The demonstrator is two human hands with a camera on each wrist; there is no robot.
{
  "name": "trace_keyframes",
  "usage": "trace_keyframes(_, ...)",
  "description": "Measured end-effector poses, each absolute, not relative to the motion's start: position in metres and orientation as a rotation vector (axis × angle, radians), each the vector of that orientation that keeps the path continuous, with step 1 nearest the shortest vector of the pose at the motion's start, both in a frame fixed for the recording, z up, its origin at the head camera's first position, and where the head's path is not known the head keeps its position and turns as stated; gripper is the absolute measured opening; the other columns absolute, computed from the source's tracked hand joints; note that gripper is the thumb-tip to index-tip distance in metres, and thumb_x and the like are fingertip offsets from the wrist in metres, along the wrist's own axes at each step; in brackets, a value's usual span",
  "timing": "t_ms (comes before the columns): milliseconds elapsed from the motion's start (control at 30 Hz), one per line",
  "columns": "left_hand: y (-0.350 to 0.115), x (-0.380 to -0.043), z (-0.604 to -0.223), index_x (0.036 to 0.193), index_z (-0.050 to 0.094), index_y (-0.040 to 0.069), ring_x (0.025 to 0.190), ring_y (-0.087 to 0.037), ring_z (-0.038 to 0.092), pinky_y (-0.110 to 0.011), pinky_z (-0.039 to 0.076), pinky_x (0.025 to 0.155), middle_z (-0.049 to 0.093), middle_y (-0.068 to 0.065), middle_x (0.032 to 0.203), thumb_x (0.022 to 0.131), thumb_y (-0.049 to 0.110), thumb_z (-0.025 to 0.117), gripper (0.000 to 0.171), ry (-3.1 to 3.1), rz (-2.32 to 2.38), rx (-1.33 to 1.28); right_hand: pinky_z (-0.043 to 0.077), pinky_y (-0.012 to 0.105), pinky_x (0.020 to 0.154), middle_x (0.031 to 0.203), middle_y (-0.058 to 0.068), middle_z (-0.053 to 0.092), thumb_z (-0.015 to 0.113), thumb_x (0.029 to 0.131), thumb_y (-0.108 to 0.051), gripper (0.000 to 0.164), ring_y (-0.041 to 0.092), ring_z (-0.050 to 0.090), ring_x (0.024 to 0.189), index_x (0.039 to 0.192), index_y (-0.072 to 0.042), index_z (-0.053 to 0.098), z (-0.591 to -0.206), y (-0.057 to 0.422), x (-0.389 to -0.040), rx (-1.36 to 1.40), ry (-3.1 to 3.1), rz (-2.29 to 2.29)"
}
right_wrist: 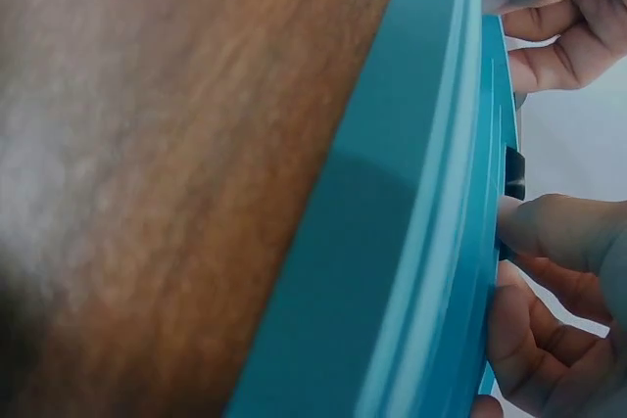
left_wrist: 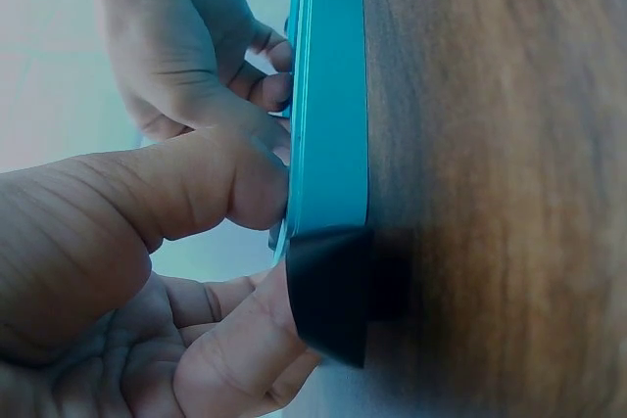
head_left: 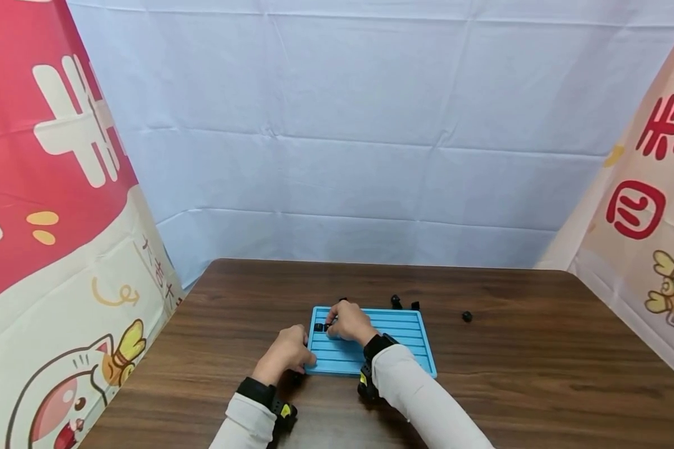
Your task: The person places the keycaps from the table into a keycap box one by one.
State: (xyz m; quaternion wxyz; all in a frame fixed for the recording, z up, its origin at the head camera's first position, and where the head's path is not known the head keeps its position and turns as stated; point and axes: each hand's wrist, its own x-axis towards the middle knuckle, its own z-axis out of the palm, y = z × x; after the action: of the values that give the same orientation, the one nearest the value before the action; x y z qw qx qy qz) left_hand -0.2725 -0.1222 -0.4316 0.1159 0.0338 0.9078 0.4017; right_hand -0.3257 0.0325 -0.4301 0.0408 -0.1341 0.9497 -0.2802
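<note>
A shallow blue tray (head_left: 371, 358) with raised parallel ridges lies on the table. My left hand (head_left: 288, 353) grips its near left corner, thumb on the rim (left_wrist: 306, 95). Close by those fingers, a black piece (left_wrist: 328, 296) stands against the tray's outer wall. Over the tray's left part, my right hand (head_left: 349, 322) pinches a small black block between thumb and fingertips; the fingers mostly hide it. Just left of it, another small black block (head_left: 318, 327) sits in one of the upper rows.
Beyond the tray's far edge lie several black pieces, among them an upright one (head_left: 395, 302) and a smaller one (head_left: 415, 305). A lone black piece (head_left: 467, 317) rests farther right on the brown wooden table (head_left: 517, 374). Cloth sheets hang behind and at both sides.
</note>
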Motion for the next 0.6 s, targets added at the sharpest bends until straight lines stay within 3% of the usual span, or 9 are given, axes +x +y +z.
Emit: trace_keyframes(600,-0.1226,-0.2728,-0.4325,0.086,0.047,-0.003,0.05,-0.022,0.057,-0.031,0.052,0.046,0.046,-0.016,0.076,0.069,-0.007,0.068,0.027,2.644,1.181,0.15,0.044,0.041,0.067,0.085,0.0,0.059,0.076,0.078,-0.017,0.012,0.018,0.053,0.071,0.083,-0.017,0.065,-0.4292,0.0312,-0.3245,-0.472,2.934,-0.736)
